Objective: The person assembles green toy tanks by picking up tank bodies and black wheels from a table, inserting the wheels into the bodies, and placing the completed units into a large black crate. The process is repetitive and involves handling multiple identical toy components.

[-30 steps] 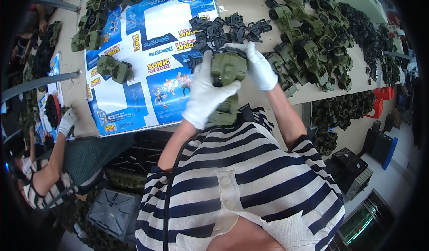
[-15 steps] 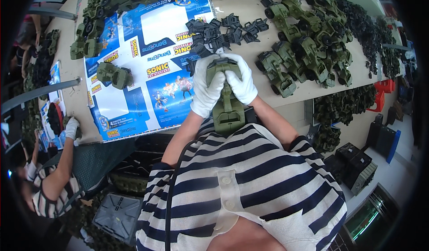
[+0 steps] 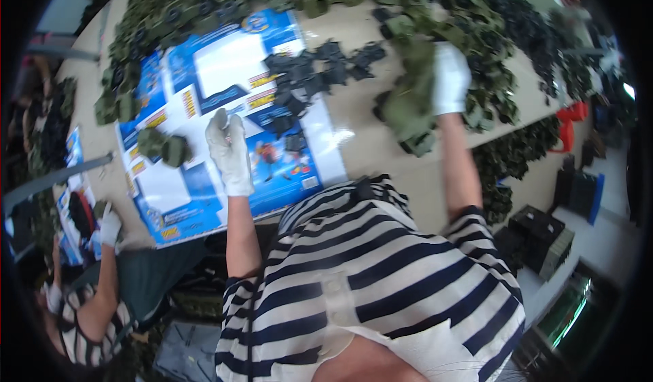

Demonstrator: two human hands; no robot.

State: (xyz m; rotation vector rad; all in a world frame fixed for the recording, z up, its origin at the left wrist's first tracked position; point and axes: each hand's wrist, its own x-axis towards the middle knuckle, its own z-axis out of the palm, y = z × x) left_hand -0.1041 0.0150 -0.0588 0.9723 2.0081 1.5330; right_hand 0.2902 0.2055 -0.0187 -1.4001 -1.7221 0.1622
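My left hand [image 3: 230, 154], in a white glove, is raised over the blue-and-white printed card sheets [image 3: 299, 178]. Its fingers point away from me and look loosely apart, with nothing plainly held. To the right, my white-gloved right hand [image 3: 450, 79] is smeared by motion at the right side of a green toy military vehicle [image 3: 411, 107]. Whether its fingers grip that vehicle is hidden by the blur. Between the hands lies a pile of small dark plastic parts [image 3: 299, 73]. One green toy vehicle [image 3: 163, 147] sits on the sheets, left of my left hand.
Many green vehicles [image 3: 183, 8] line the table's far side, with more crowded at right. A heap of dark parts [image 3: 524, 35] lies beyond them. A red object [image 3: 570, 127] is by the right edge. A co-worker's gloved hand [image 3: 109, 227] is at far left.
My hands have parted from the green vehicle they held together before me. The left moved left over the sheets; the right moved right to the vehicle rows. The view has shifted slightly.
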